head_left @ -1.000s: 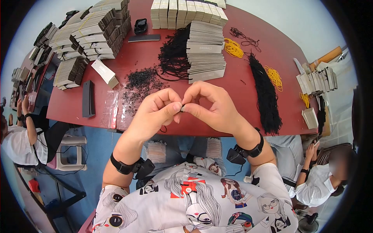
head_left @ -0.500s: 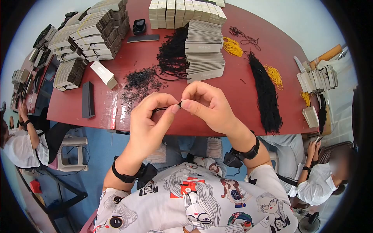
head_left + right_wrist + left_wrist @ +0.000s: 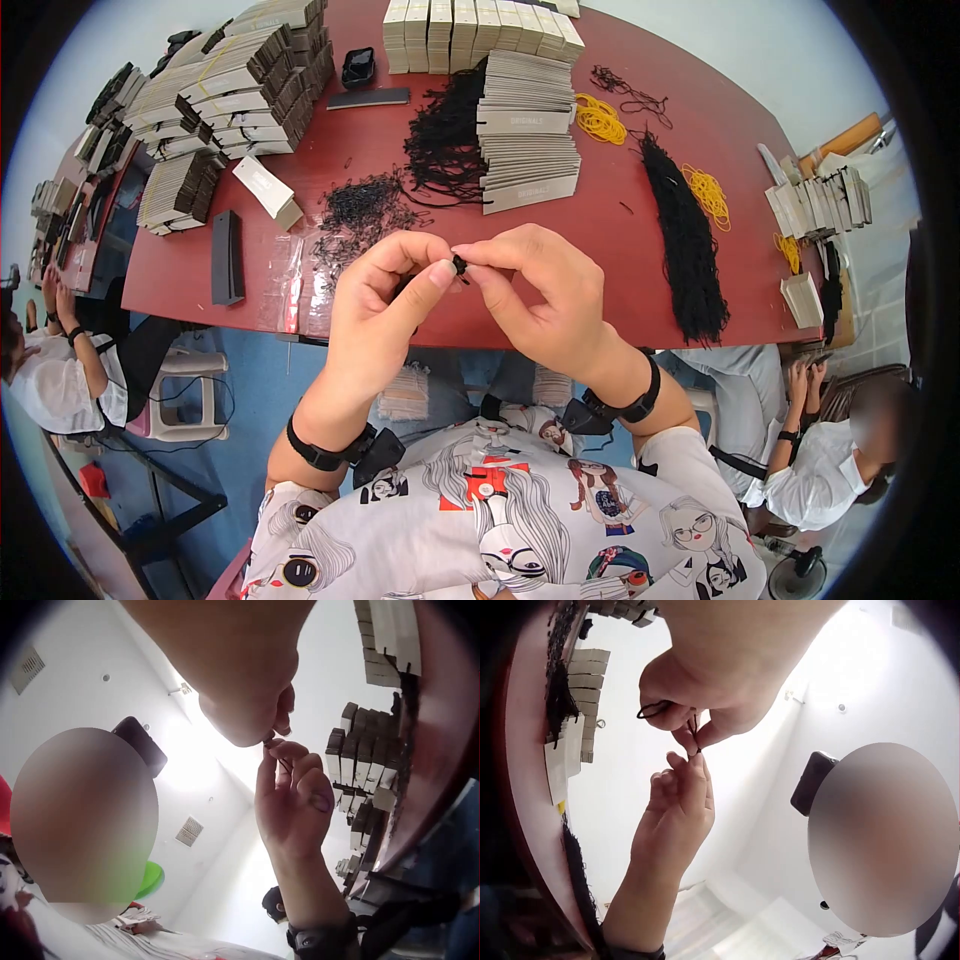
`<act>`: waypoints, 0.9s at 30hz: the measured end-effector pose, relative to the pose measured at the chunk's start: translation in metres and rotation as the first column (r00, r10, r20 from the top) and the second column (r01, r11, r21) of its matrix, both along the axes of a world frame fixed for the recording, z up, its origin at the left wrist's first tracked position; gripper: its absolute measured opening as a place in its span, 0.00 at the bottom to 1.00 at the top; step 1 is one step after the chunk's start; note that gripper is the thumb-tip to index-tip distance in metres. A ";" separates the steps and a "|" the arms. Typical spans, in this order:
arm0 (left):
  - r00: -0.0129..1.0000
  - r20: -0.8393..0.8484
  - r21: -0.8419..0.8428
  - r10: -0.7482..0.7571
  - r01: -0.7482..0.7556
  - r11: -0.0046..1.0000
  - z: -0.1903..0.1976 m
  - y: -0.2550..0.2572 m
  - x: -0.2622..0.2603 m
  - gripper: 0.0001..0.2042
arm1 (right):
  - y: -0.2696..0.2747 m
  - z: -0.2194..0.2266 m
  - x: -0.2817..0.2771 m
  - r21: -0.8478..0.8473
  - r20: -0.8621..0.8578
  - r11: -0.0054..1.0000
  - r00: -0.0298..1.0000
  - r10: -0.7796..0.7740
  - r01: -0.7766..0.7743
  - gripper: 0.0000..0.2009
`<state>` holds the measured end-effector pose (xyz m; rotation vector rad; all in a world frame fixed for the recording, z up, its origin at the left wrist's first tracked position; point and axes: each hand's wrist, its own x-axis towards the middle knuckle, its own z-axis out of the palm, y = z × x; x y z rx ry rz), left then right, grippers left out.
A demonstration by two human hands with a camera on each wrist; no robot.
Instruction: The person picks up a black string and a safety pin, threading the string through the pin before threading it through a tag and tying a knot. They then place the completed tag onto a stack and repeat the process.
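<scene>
A thin black cord (image 3: 460,265) is pinched between the fingertips of both hands, over the near edge of the table. My left hand (image 3: 375,295) grips it between thumb and forefinger; in the left wrist view a small cord loop sticks out beside that hand. From the other side, my right hand (image 3: 550,285) meets it with thumb and forefinger at a small dark knot-like bit, where a short end pokes out. The fingertips of the two hands are almost touching. Beyond them lies a scattered pile of small black loop-shaped pieces (image 3: 365,215).
On the red table (image 3: 620,240) a row of pale printed tags (image 3: 530,130) has black cords (image 3: 450,145) spread beside it. Tag stacks (image 3: 250,90) rise at the left. A long black cord bundle (image 3: 685,250) and yellow bands (image 3: 600,122) lie right. Other people sit at both sides.
The left hand has turned and drawn slightly left and down. The right forefinger has straightened toward the left fingertips, and a dark knot-like bit now shows between them.
</scene>
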<state>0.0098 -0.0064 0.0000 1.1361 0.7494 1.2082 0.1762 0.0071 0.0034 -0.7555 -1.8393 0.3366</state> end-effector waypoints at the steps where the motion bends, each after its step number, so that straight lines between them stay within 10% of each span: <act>1: 1.000 -0.013 0.023 0.009 -0.008 1.000 0.001 -0.001 0.001 0.04 | 0.000 0.001 0.000 0.000 0.000 1.000 1.000 0.000 0.000 0.07; 16: 0.990 -0.122 0.014 0.070 -0.069 0.998 0.003 -0.007 -0.005 0.04 | 0.008 0.005 0.003 0.439 0.212 0.896 0.962 -0.175 0.067 0.09; 22: 0.966 -0.190 0.152 0.177 -0.149 0.977 0.002 -0.012 -0.008 0.04 | 0.002 0.001 0.003 0.217 0.128 0.970 0.982 -0.142 0.113 0.09; 25: 0.954 -0.195 0.176 0.226 -0.193 0.965 0.000 -0.012 -0.013 0.04 | -0.001 0.009 0.002 -0.251 -0.036 0.964 0.996 0.081 -0.087 0.06; 27: 0.947 -0.196 0.180 0.255 -0.221 0.959 -0.003 -0.011 -0.017 0.04 | 0.003 0.013 0.000 -0.584 -0.454 0.674 0.870 0.190 -0.452 0.07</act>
